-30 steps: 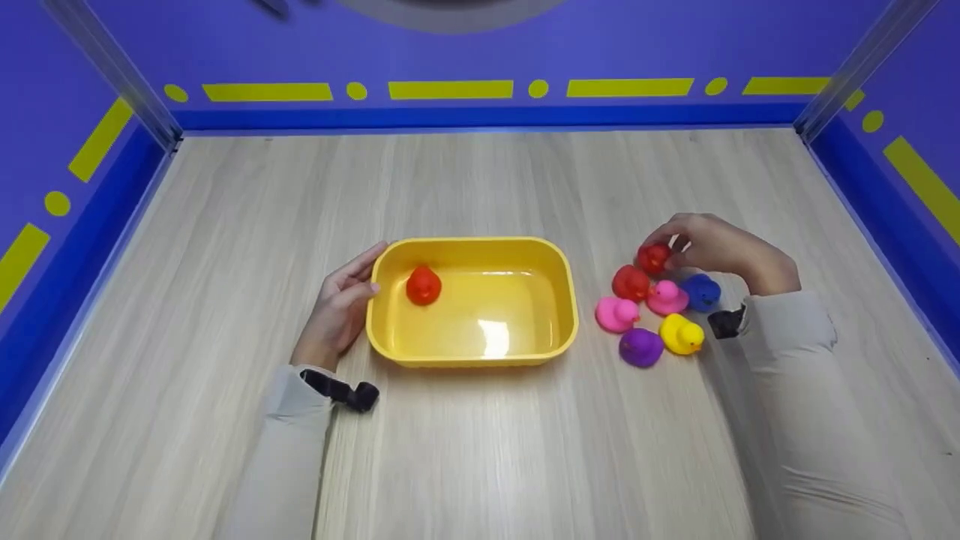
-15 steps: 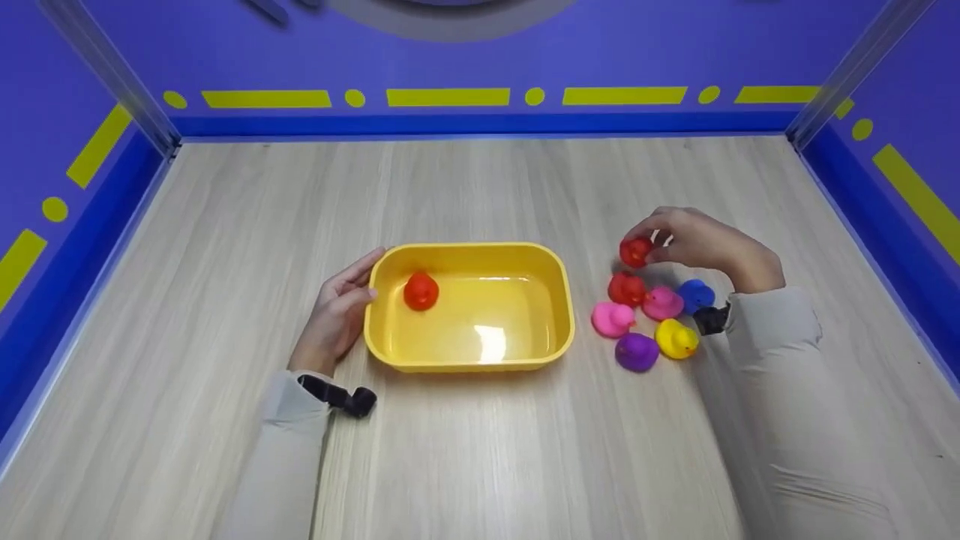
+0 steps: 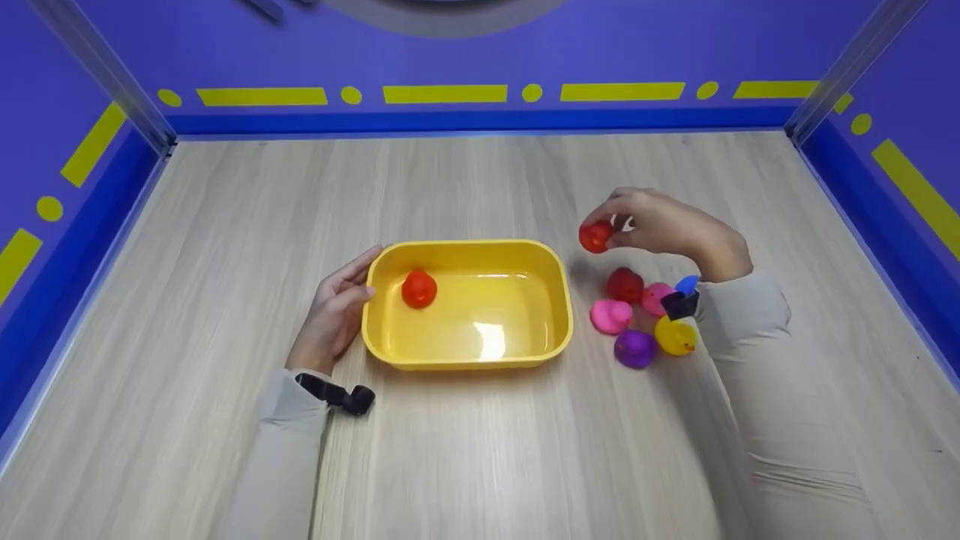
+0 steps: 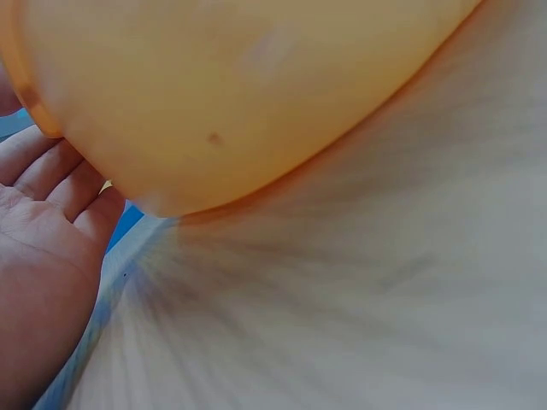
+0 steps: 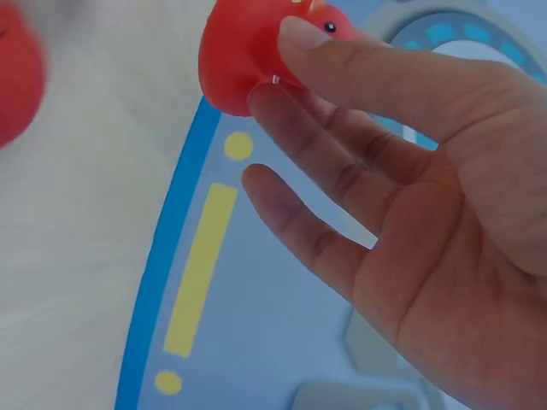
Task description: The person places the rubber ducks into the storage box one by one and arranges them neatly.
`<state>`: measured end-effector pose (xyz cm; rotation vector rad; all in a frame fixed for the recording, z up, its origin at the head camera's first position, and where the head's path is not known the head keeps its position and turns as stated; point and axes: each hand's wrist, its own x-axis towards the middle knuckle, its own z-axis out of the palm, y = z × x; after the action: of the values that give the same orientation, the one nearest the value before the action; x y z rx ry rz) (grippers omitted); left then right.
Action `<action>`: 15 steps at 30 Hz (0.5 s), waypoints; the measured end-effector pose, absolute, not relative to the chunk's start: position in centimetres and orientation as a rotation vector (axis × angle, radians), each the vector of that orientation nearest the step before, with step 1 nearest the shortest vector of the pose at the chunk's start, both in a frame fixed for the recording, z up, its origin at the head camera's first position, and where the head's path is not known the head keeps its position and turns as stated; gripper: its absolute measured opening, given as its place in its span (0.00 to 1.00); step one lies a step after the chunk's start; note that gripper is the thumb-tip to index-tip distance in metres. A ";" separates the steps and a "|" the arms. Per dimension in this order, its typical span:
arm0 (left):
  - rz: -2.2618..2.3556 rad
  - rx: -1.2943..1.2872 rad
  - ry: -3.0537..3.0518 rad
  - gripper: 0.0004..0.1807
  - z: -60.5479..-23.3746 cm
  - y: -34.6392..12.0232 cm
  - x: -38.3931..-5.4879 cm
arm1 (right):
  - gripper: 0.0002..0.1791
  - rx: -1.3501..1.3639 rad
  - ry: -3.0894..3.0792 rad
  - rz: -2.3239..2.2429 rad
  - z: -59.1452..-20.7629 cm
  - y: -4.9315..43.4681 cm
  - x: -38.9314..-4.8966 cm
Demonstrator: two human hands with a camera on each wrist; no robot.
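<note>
Right hand (image 3: 649, 223) pinches red duck (image 3: 596, 236), seemingly lifted. Loose ducks (image 3: 635, 349) below it, toward the person. Tub (image 3: 469, 366) to its left, one duck (image 3: 419, 289) inside; left hand (image 3: 334, 307), fingers near straight, touches far end. Likely mid-transfer; next needs leftward carry, release.

Pale wood-grain surface (image 3: 247, 217). Back wall (image 3: 465, 60) purple w/ horiz. row of yellow bars (image 3: 445, 94) & dots (image 3: 532, 92), blue strip (image 3: 450, 121) at its base; part of a grey curved shape (image 3: 442, 24) up top ctr. L wall (image 3: 45, 82) & R wall (image 3: 919, 94), same pattern. Metal posts (image 3: 112, 73) in both back corners.
</note>
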<state>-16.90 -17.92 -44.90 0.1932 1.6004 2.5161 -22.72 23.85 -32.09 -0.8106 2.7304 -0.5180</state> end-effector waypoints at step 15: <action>2.537 0.185 1.596 0.33 -44.7 -17.8 -16.8 | 0.20 -0.973 2.649 -0.553 -30.7 18.6 -22.8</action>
<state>-16.85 -17.81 -44.67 0.1849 1.5958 2.5374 -22.76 18.62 -30.74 -0.9731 2.6494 -0.5531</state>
